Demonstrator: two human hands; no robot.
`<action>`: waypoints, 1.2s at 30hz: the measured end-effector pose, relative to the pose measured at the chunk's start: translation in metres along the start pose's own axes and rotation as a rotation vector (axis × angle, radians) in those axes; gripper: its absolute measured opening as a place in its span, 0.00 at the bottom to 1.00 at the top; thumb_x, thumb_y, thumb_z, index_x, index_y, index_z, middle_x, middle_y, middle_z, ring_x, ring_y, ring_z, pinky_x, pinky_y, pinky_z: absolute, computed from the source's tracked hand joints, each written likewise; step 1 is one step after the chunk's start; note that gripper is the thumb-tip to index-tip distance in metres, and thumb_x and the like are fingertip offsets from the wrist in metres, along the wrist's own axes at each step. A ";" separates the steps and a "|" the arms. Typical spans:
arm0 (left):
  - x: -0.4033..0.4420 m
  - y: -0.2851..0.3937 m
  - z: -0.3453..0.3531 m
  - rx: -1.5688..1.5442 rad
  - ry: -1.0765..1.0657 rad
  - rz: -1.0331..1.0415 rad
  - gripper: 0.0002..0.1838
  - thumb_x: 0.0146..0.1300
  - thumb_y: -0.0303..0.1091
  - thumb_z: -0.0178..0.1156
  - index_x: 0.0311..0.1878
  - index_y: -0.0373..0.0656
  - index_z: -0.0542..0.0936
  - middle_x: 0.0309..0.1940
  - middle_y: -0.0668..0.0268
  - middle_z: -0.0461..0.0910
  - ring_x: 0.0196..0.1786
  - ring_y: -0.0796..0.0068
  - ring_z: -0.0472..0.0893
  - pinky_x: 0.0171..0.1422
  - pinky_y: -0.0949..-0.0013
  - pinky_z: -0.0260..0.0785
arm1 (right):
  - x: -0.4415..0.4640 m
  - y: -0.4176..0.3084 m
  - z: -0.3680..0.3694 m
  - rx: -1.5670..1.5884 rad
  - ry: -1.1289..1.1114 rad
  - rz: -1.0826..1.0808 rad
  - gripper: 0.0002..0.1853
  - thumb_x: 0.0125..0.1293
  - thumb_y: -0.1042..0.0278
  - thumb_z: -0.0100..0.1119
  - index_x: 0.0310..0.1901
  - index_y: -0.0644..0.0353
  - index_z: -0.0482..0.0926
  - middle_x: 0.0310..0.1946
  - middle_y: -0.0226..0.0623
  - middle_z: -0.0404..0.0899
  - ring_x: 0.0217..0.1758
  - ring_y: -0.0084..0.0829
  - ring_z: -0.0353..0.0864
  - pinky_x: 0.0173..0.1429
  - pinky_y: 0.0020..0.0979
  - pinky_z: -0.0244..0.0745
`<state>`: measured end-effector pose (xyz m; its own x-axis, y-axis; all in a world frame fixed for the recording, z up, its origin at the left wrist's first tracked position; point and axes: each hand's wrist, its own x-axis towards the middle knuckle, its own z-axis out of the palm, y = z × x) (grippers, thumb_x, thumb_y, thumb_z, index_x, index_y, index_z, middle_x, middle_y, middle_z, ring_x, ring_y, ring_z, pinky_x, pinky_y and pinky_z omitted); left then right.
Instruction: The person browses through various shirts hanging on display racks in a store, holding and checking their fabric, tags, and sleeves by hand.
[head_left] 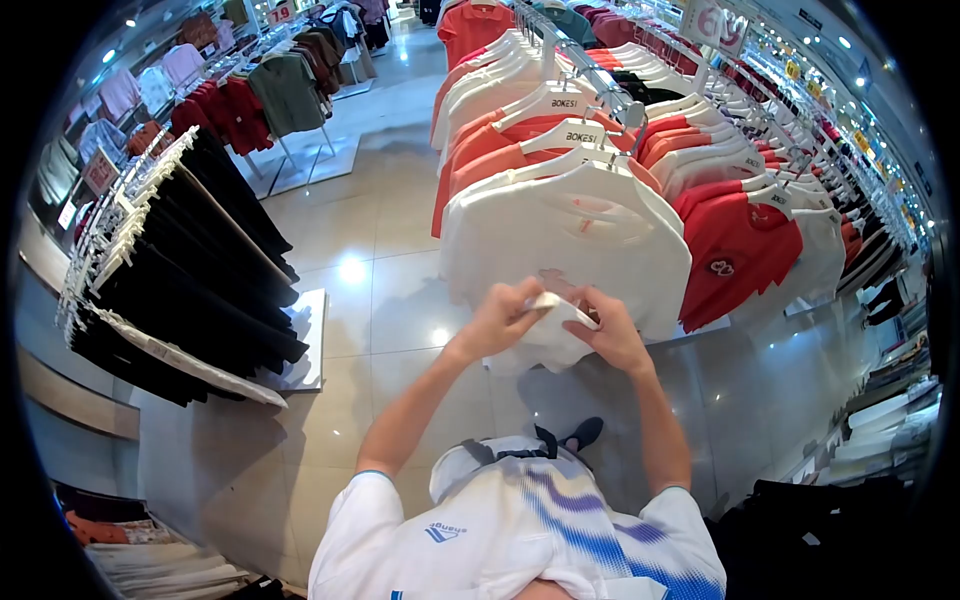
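Observation:
Both of my hands are in front of a white shirt that hangs on a white hanger at the near end of a rack. My left hand pinches one end of a small white item, and my right hand is closed on its other end. Whether this item is a separate piece or part of the shirt cannot be made out. Behind the white shirt hang coral shirts on hangers marked BOKESI.
A rack of black garments stands at left above a white base. Red shirts hang to the right on the central rack. Dark clothing lies at lower right, and folded garments at lower left.

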<state>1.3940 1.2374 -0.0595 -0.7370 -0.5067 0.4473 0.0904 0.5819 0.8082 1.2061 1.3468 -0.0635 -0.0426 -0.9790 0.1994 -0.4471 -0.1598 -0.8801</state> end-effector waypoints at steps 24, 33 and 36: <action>0.022 -0.012 -0.076 -0.441 0.200 -0.334 0.09 0.67 0.37 0.58 0.36 0.42 0.75 0.27 0.69 0.79 0.28 0.87 0.76 0.32 0.79 0.67 | -0.049 0.033 -0.029 0.869 0.017 0.220 0.14 0.69 0.57 0.54 0.42 0.62 0.75 0.35 0.27 0.79 0.40 0.17 0.77 0.43 0.22 0.72; 0.022 -0.019 -0.097 -0.832 0.124 -0.364 0.08 0.64 0.35 0.61 0.36 0.41 0.75 0.29 0.68 0.80 0.28 0.84 0.79 0.32 0.77 0.74 | -0.039 -0.004 -0.033 1.228 0.233 0.134 0.12 0.69 0.65 0.53 0.47 0.65 0.74 0.41 0.38 0.81 0.43 0.25 0.83 0.48 0.26 0.79; 0.021 -0.015 -0.095 -0.839 0.143 -0.379 0.08 0.63 0.35 0.60 0.36 0.41 0.75 0.28 0.68 0.80 0.28 0.83 0.79 0.32 0.78 0.74 | -0.038 0.003 -0.034 1.192 0.214 0.126 0.12 0.68 0.66 0.55 0.47 0.65 0.74 0.40 0.37 0.81 0.41 0.23 0.82 0.46 0.23 0.78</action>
<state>1.4410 1.1574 -0.0258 -0.7318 -0.6748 0.0949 0.3566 -0.2605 0.8972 1.1756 1.3882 -0.0589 -0.2233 -0.9733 0.0521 0.6670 -0.1916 -0.7200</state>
